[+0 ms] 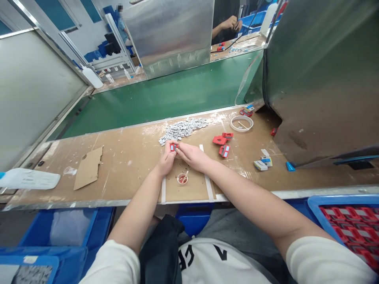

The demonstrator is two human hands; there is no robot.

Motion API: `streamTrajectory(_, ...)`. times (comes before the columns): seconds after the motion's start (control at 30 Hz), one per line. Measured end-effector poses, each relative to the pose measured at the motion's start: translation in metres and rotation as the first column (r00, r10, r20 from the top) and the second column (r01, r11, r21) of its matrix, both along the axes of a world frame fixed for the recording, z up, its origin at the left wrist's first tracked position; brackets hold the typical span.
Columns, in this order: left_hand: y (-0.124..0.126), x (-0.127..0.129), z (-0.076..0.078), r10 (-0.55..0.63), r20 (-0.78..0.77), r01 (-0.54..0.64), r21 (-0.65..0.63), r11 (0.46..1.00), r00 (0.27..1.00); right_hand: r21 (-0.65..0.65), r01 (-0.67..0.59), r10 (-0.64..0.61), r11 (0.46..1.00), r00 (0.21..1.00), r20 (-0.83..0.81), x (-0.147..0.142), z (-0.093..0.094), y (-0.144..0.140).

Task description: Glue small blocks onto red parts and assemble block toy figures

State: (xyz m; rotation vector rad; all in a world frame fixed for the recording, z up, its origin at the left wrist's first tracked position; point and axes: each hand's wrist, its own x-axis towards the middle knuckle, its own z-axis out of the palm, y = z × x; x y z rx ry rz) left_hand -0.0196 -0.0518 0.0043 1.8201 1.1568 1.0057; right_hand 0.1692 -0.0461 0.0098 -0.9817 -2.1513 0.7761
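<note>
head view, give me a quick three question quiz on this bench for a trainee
1. True or false: both hands hold the same small red part.
2. What lies just beyond the hands? A) a pile of small grey pieces B) a coil of wire C) a stack of cups
3. What stands on the bench just nearer the person than the hands?

Key
1. True: the left hand and right hand meet on the small red part.
2. A: the pile of small grey pieces.
3. A small round dish with reddish content and a stick in it, on the workbench.
</note>
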Motion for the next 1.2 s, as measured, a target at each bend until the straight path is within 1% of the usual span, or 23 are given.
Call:
streamTrajectory(0.07, -0.001, -0.001, 0.000, -0.005, -0.039, 0.006, 0.018, 1.000, 0.999, -0.022, 0.019, -0.019, 1.000, 1.000, 0.018, 0.000, 0.000, -0.001)
streamTrajectory(0.17, -0.002, -0.001, 0.000, -0.010, -0.090, 0.015, 0.056, 0.998, 0.996, -0.082, 0.046, -0.047, 0.996, 0.999, -0.012, -0.001, -0.002, -0.002)
streamTrajectory(0.3, -0.003, 0.000, 0.001, -0.025, -0.148, 0.039, 0.089, 0.995, 0.989, -0.145, 0.021, -0.035, 0.989, 0.995, -0.092, 0.000, -0.004, -0.001)
streamTrajectory(0.43, -0.004, 0.000, 0.001, 0.002, -0.163, 0.014, 0.095, 0.995, 0.987, -0.182, 0.002, -0.028, 0.983, 0.990, -0.139, 0.000, -0.003, 0.000)
streamTrajectory(0.5, -0.002, -0.001, 0.000, 0.016, -0.148, -0.001, 0.097, 0.995, 0.989, -0.187, -0.004, -0.025, 0.982, 0.988, -0.151, -0.001, -0.001, 0.001)
streamTrajectory(0.57, 0.000, -0.001, -0.001, 0.027, -0.091, -0.019, 0.088, 0.996, 0.995, -0.170, -0.004, -0.024, 0.985, 0.987, -0.161, -0.003, 0.000, 0.001)
streamTrajectory(0.67, 0.002, -0.002, -0.004, 0.018, 0.031, -0.020, 0.039, 0.999, 0.999, -0.093, -0.017, 0.001, 0.995, 0.985, -0.171, -0.003, 0.002, 0.001)
streamTrajectory(0.73, 0.002, -0.003, -0.004, 0.008, 0.063, -0.010, 0.034, 0.999, 0.998, -0.032, -0.038, 0.033, 0.999, 0.987, -0.158, -0.002, 0.003, 0.000)
streamTrajectory(0.83, 0.001, -0.003, -0.004, 0.007, 0.035, -0.011, 0.104, 0.995, 0.999, 0.033, -0.058, 0.062, 0.998, 0.990, -0.129, 0.002, 0.005, 0.000)
streamTrajectory(0.97, -0.002, -0.003, -0.003, 0.006, -0.010, -0.003, 0.248, 0.969, 1.000, 0.069, -0.067, 0.075, 0.995, 0.989, -0.129, 0.002, 0.007, -0.004)
streamTrajectory(1.03, -0.003, -0.002, -0.003, 0.017, -0.033, -0.005, 0.324, 0.946, 0.999, 0.053, -0.062, 0.069, 0.997, 0.986, -0.153, 0.000, 0.007, -0.007)
streamTrajectory(1.1, -0.004, -0.001, -0.004, 0.036, -0.052, -0.013, 0.378, 0.926, 0.998, 0.008, -0.047, 0.048, 0.999, 0.978, -0.202, -0.002, 0.008, -0.011)
streamTrajectory(1.2, -0.004, -0.001, -0.005, 0.055, -0.081, -0.019, 0.400, 0.916, 0.995, -0.085, -0.028, 0.004, 0.996, 0.963, -0.269, -0.007, 0.009, -0.015)
